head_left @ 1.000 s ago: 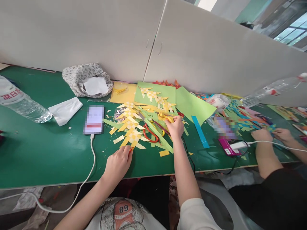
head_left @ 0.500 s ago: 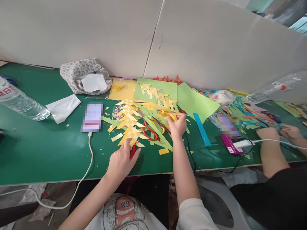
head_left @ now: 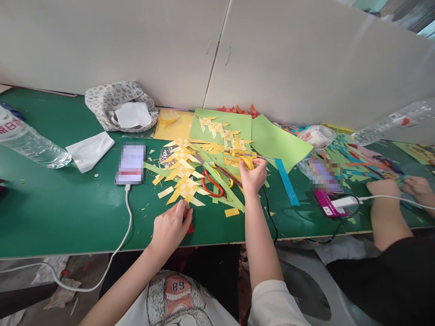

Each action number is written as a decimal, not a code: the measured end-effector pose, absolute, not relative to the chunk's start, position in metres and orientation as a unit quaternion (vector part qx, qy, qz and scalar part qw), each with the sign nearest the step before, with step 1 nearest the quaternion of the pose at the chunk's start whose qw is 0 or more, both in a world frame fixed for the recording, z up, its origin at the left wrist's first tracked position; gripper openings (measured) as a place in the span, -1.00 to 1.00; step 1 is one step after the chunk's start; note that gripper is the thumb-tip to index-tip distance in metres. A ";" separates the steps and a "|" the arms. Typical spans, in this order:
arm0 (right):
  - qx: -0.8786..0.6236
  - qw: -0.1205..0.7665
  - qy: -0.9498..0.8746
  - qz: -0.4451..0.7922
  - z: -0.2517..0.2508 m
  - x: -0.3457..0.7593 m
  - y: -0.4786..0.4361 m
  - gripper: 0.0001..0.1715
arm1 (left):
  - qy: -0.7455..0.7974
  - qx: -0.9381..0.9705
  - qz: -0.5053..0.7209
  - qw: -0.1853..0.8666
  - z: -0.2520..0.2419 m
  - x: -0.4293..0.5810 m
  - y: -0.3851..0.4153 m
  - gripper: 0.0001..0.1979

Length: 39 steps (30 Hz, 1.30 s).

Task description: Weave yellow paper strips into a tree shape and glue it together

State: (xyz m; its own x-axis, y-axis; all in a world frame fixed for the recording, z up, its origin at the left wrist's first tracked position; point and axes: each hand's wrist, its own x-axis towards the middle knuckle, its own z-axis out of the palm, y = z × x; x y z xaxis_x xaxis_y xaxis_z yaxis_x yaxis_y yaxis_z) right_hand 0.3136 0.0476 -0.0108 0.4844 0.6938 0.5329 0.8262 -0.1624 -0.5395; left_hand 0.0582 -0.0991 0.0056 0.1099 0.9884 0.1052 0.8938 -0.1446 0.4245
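My left hand (head_left: 172,222) is closed near the table's front edge, with a small red piece (head_left: 190,228) showing beside its fingers. Just beyond those fingertips lies a woven yellow and white paper strip with pointed sides (head_left: 185,172). My right hand (head_left: 253,175) is wrapped round a yellow tool, a glue gun by its look (head_left: 247,159), whose tip points left over the scraps. Red-handled scissors (head_left: 213,184) rest between the hands among green paper strips. A smaller woven piece (head_left: 222,132) lies on a green sheet (head_left: 243,124) further back.
A phone (head_left: 131,164) with a white cable, a white paper (head_left: 91,151), a water bottle (head_left: 32,142) and a cloth bag (head_left: 102,106) are on the left. At right are a blue strip (head_left: 287,182), a pink power bank (head_left: 328,204) and another person's hands (head_left: 384,192).
My left hand has closed its fingers and moved slightly toward the table edge; the red piece now shows lower. My right hand has shifted a little right, with more of the yellow tool visible.
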 end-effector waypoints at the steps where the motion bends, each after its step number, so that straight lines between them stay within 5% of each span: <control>1: -0.758 0.411 -0.500 -0.080 -0.011 0.314 0.047 -0.61 | 0.640 0.733 0.190 0.128 0.008 0.056 -0.099 -0.81; 14: -0.684 0.465 -0.554 -0.095 0.006 0.304 0.027 -0.56 | 0.478 0.852 0.215 0.013 0.004 0.032 -0.113 -0.65; 39: -0.501 0.416 -0.758 -0.027 -0.009 0.277 -0.032 -0.59 | 0.501 0.844 0.192 -0.019 0.008 0.059 -0.119 -0.58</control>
